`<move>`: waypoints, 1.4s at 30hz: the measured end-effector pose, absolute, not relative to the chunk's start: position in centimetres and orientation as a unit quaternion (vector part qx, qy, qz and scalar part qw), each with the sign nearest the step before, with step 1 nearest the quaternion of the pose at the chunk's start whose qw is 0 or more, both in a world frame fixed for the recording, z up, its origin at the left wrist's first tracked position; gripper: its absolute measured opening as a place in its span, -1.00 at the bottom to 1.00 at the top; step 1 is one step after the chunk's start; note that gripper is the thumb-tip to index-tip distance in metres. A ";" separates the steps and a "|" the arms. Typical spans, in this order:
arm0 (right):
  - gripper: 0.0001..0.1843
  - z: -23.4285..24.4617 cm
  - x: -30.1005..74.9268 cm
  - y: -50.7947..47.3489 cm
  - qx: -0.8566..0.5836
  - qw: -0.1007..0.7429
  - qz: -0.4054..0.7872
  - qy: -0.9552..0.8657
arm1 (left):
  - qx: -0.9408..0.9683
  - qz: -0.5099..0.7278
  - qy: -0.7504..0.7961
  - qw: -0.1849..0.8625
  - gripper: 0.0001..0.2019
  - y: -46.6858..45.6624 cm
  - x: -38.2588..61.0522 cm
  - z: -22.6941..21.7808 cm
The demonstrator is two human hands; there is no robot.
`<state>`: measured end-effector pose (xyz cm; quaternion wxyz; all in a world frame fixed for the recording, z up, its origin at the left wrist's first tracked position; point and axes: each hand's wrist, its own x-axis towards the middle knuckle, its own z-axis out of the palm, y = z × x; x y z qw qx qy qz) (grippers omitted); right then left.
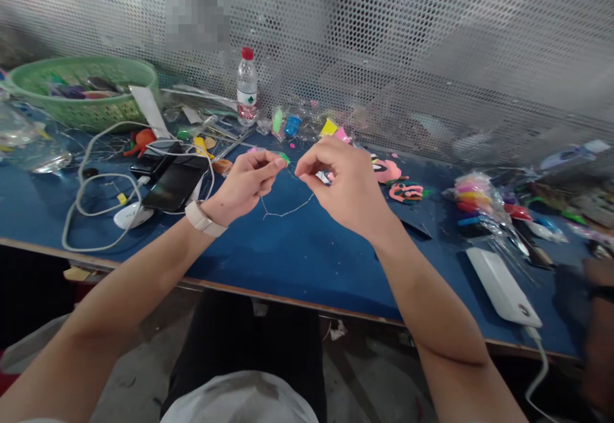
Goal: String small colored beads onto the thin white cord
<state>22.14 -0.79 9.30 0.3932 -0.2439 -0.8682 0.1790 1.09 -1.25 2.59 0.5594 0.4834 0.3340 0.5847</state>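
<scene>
Above the middle of the blue table, my left hand (244, 186) pinches a small bright green piece (284, 157) between thumb and fingertips. My right hand (343, 180) is just to its right, thumb and forefinger pressed together near the green piece; whatever is in that pinch is too small to make out. A thin pale string or wire (283, 214) sags in a loop below the two hands, its ends hidden behind them. Beyond my right hand lie flat pink shaped pieces (388, 170) and an orange-pink piece with dark gaps (407, 192).
A green basket (52, 108) stands back left, near a phone (176, 184) and a looping white cable (71, 208). A red-capped bottle (247, 87) stands by the perforated metal panel (307, 32). Rightward are bagged coloured pieces (472, 196), a white power bank (503, 287) and another person's arm (599, 333).
</scene>
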 end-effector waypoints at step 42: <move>-0.60 9.4 24.0 4.2 -0.268 0.212 0.408 -0.847 | 0.568 0.500 0.286 0.588 -0.54 -1.6 2.3 1.4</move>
